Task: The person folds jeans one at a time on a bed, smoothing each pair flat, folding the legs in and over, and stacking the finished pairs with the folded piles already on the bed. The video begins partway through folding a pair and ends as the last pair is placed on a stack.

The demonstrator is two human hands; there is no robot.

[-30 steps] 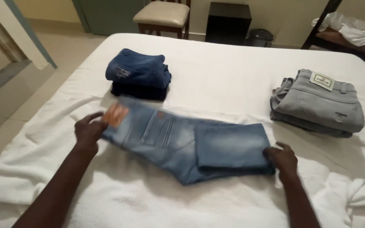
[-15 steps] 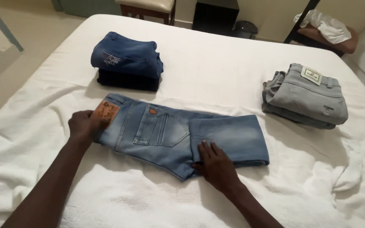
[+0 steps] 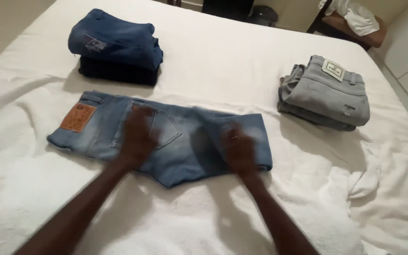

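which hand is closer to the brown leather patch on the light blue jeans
Left. The left hand lies flat on the jeans just to the side of the brown patch; the right hand rests on the folded leg end, far from it.

Single head view, worn at head height, tilted steeply down and forward across white bed [image 3: 223, 56]; close over folded light-blue jeans [image 3: 175, 137] near frame centre; forearms enter from bottom edge; far bed edge at top; no second view
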